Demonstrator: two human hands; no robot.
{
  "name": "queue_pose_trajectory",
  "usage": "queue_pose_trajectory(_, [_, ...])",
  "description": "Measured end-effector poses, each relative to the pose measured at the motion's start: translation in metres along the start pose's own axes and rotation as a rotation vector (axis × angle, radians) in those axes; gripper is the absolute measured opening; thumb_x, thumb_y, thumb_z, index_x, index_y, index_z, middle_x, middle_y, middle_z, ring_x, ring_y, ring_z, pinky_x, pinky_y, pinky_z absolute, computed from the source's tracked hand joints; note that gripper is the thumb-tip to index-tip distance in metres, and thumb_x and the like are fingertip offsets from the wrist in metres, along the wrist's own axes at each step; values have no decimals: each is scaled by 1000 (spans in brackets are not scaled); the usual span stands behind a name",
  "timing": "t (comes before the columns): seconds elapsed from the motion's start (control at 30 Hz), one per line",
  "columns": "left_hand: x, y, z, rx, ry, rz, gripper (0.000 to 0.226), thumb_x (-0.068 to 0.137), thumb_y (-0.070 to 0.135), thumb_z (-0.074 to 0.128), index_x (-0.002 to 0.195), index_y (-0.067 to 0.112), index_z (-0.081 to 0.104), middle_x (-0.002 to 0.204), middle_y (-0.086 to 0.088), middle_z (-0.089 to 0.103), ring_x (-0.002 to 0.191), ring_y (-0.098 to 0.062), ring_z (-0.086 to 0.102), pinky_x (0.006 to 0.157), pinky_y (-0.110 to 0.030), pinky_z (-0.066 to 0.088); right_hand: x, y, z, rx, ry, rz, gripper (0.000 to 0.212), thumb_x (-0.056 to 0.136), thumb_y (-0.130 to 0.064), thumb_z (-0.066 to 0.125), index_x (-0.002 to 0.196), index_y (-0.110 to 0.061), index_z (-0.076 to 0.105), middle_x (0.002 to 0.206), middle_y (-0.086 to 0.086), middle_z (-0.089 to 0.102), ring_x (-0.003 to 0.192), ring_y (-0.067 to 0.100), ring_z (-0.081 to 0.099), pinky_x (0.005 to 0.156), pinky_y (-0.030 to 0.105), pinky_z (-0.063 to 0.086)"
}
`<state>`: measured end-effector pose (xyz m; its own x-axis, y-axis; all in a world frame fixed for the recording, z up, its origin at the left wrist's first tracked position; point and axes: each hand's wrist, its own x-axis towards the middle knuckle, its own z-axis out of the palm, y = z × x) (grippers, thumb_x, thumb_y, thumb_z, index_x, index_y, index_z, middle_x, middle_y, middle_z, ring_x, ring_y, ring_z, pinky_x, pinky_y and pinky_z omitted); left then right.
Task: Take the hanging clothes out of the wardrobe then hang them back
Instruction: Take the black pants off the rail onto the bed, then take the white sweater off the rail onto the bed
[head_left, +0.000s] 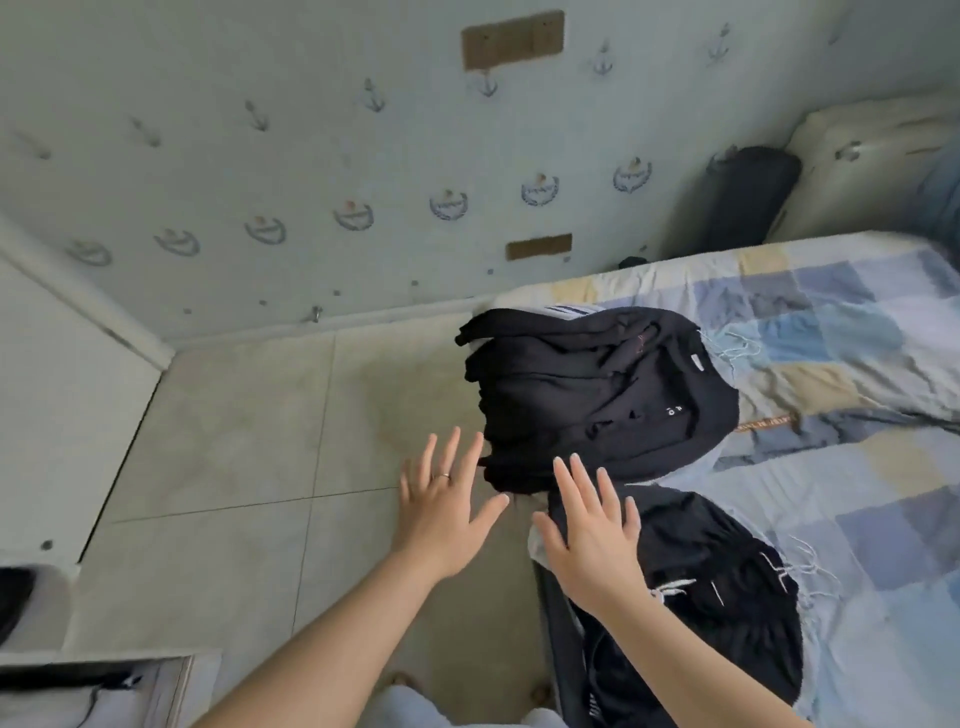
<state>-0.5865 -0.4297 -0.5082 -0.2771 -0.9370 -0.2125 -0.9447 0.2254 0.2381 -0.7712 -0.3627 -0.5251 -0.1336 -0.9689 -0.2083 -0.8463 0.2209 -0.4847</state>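
Note:
A pile of black clothes (602, 395) lies on the near-left corner of the bed and hangs a little over its edge. A second black garment (717, 587) with white drawstrings lies closer to me on the bed. My left hand (447, 509) hovers over the floor just left of the pile, its fingers spread and straight, with a ring on one finger. Over the edge of the nearer garment is my right hand (592, 530), also with spread fingers. Neither hand holds anything.
The bed (852, 332) with a blue and beige checked cover fills the right side. A white wardrobe side (57, 405) stands at the left, with tiled floor (234, 457) between. A dark bag (748, 197) and a pale suitcase (862, 161) lean by the wall.

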Motion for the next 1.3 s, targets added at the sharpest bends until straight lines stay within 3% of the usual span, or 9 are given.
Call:
queue_pose_trajectory(0.2, [-65,-96,-25,-53,136,-288,78,94,71,26,156,40,-8,166,8,-12,151,-18,-18,122,-50,-4,8,-102,36,-61,-105,-342,68,95,-61,22,155,-38,-2,162,-18,-8,151,19,-11,119,50,-7])
queue_pose_trajectory(0.37, [-143,-188,-42,-82,272,-493,85,81,78,7,156,40,-6,166,10,-9,151,-17,-17,121,-49,-4,-9,-204,79,-78,-197,-639,73,91,-67,11,156,-37,0,161,-18,-6,151,20,-10,119,48,-8])
queue_pose_trajectory(0.6, [-285,-309,-49,-172,472,-801,76,91,74,20,157,41,1,166,13,-6,151,-15,-16,121,-50,-4,-68,-348,156,-142,-327,-997,68,92,-68,5,154,-41,-8,160,-20,-13,150,15,-15,120,48,-10])
queue_pose_trajectory(0.7, [-344,-350,-49,-157,531,-925,79,89,77,14,157,38,6,167,9,1,153,-18,-10,120,-49,-3,-98,-410,190,-179,-350,-1143,71,90,-69,-1,154,-40,-8,160,-19,-13,150,16,-15,119,48,-12])
queue_pose_trajectory(0.83, [-417,-396,-60,-113,621,-1060,77,91,74,13,158,36,4,167,10,-3,152,-17,-15,120,-44,-8,-137,-490,228,-177,-358,-1313,70,91,-67,-1,154,-40,-7,158,-21,-15,150,16,-12,120,46,-10])
queue_pose_trajectory(0.97, [-475,-435,-90,-84,738,-1167,83,87,79,2,158,36,4,166,10,-2,152,-16,-15,120,-45,-7,-174,-569,245,-137,-335,-1487,65,95,-62,9,155,-37,7,162,-17,1,151,20,3,120,49,2])
queue_pose_trajectory(1.07, [-510,-461,-116,-55,807,-1226,77,93,74,15,158,35,5,167,9,0,152,-17,-14,122,-47,-4,-197,-628,247,-112,-296,-1592,71,92,-69,3,155,-36,12,162,-16,8,151,18,5,120,46,3])
queue_pose_trajectory(1.2, [-544,-494,-162,-12,901,-1260,78,91,75,17,158,36,6,167,10,2,151,-14,-15,123,-49,0,-221,-703,244,-88,-213,-1741,64,99,-61,18,154,-29,23,161,-9,23,147,23,22,116,51,19])
queue_pose_trajectory(1.3, [-567,-515,-207,40,968,-1284,83,85,76,10,157,37,7,166,13,2,151,-13,-12,122,-44,-3,-238,-760,230,-44,-149,-1847,64,98,-60,15,154,-30,22,161,-10,22,149,22,18,116,53,22])
